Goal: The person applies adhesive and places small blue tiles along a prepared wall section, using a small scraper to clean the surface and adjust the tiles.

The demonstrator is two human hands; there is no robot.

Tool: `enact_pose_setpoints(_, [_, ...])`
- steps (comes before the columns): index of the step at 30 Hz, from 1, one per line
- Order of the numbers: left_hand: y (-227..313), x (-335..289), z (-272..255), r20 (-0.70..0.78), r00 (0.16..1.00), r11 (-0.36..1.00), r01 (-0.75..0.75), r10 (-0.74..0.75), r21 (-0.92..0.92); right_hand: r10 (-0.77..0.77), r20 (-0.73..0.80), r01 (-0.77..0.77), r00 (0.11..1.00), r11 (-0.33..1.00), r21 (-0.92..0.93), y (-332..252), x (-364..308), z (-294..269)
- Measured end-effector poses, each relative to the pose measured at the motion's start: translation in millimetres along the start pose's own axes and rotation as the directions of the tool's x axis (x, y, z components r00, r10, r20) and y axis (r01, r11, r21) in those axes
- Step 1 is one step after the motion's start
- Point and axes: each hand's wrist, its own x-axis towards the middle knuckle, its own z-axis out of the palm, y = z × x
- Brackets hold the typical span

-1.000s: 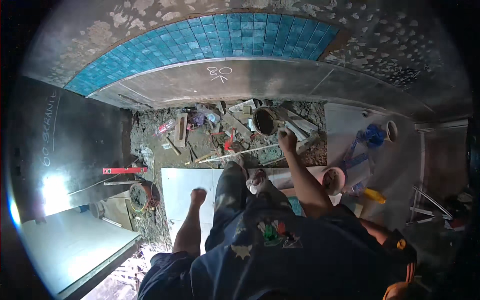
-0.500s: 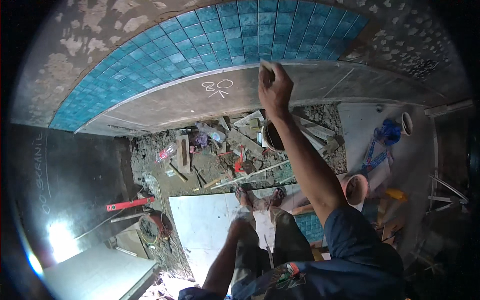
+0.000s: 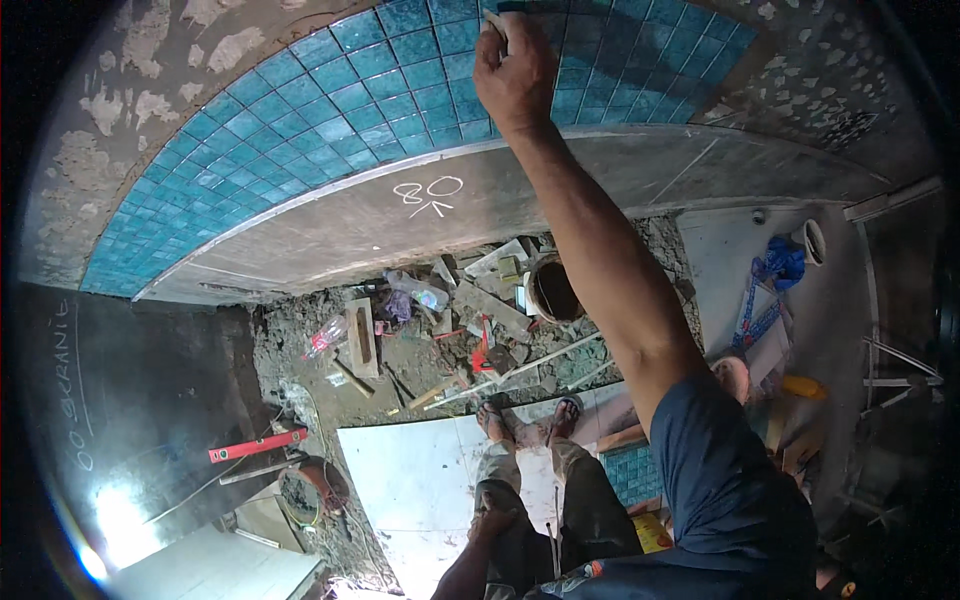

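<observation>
My right hand [image 3: 515,80] is raised against the wall of glossy teal tiles [image 3: 385,90]. Its fingers are closed on a small pale piece [image 3: 495,20], mostly hidden by the hand, at the upper part of the tiled band. My left hand [image 3: 495,515] rests low by my left knee, and its fingers blend into the dark trousers. Below the tiles runs a bare grey wall strip [image 3: 330,220] with chalk marks.
Rubble, offcuts, a plastic bottle [image 3: 325,338], a hammer [image 3: 352,376] and a bucket [image 3: 556,290] lie along the wall's foot. A red spirit level [image 3: 258,445] leans at left, above a mortar bucket [image 3: 312,492]. My feet stand by pale floor boards [image 3: 400,460]. Blue bags [image 3: 783,262] lie right.
My right hand has moved up and slightly left, from the lower edge of the tiles to their upper part, still gripping the pale piece. My left hand stays near the knee, lower in view.
</observation>
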Motion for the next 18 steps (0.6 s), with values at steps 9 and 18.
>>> enact_pose_setpoints(9, [1.1, -6.6, -5.8, 0.004, 1.0, 1.0, 0.017, -0.017, 0.001, 0.012, 0.068, -0.012, 0.998, 1.0, 0.003, -4.6, 8.6, -2.5])
enact_pose_setpoints(18, [2.4, -1.9, -7.8, 0.004, 1.0, 1.0, 0.01, -0.01, 0.004, -0.017, 0.11, 0.031, 0.994, 0.991, -0.13, 0.9, 4.6, 0.3])
